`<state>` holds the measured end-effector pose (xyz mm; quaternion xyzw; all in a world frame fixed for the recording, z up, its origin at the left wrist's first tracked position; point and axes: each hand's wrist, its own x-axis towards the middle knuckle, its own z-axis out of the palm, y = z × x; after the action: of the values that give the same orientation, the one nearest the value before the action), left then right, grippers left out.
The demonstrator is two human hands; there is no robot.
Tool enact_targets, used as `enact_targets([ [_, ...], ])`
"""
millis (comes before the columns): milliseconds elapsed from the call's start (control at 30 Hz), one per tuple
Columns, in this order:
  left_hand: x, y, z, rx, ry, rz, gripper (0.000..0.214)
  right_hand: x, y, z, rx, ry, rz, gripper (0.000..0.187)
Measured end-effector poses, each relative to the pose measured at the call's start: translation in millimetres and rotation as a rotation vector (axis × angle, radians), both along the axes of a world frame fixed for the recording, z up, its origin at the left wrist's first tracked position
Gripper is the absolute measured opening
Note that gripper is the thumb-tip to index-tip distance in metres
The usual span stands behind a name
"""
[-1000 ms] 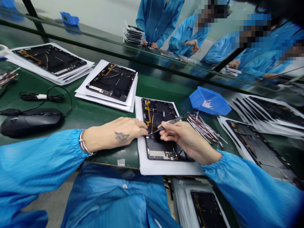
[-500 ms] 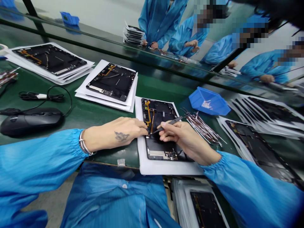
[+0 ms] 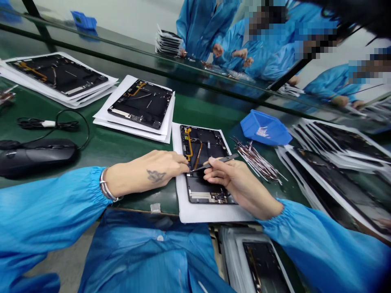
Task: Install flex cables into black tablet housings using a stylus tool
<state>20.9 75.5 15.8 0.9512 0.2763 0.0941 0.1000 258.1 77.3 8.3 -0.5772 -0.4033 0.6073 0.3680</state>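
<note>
A black device panel (image 3: 210,185) with orange flex cables lies on white sheets (image 3: 195,215) in front of me. My right hand (image 3: 233,179) is closed around dark tweezers (image 3: 222,158), held low and slanted, their tips at the panel's left part. Close to those tips, my left hand (image 3: 155,169) rests at the panel's left edge with bent fingers pressed together. What its fingertips press or pinch is too small to make out. A thin brown-orange strip (image 3: 199,152) runs across the panel between the hands.
Similar panels on paper stand at left (image 3: 61,75) and centre left (image 3: 142,101), with more stacked at right (image 3: 339,162). A blue bin (image 3: 265,128) and a bundle of thin cables (image 3: 259,160) sit beyond my right hand. A mouse (image 3: 39,156) lies left. Co-workers sit across the bench.
The tweezers have tilted flatter, and the brown-orange strip's upper end has shifted right. At far right, another panel on white backing now covers the one there. My left hand has hardly moved.
</note>
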Motion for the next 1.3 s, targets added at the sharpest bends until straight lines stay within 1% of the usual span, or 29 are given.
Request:
enact_targets([
  [167,-0.3,-0.6,-0.7,0.021,0.0,-0.003,0.039,0.8,0.4,-1.5,0.0,0.014,0.0,0.039],
  [300,-0.9,-0.6,-1.6,0.03,-0.002,-0.012,0.041,-0.2,-0.1,-1.2,-0.004,0.019,0.002,0.035],
  [800,0.4,-1.3,0.4,0.029,-0.019,-0.004,0.041,-1.1,-0.8,-1.6,0.001,0.009,-0.016,0.033],
  [1033,0.7,-1.4,1.3,0.029,-0.003,0.003,0.041,-1.4,-1.1,-0.6,-0.004,0.01,-0.008,0.035],
  [1300,0.7,-0.8,0.2,0.038,0.017,0.001,0.04,-2.9,-1.5,0.7,-0.001,-0.018,-0.004,0.034],
])
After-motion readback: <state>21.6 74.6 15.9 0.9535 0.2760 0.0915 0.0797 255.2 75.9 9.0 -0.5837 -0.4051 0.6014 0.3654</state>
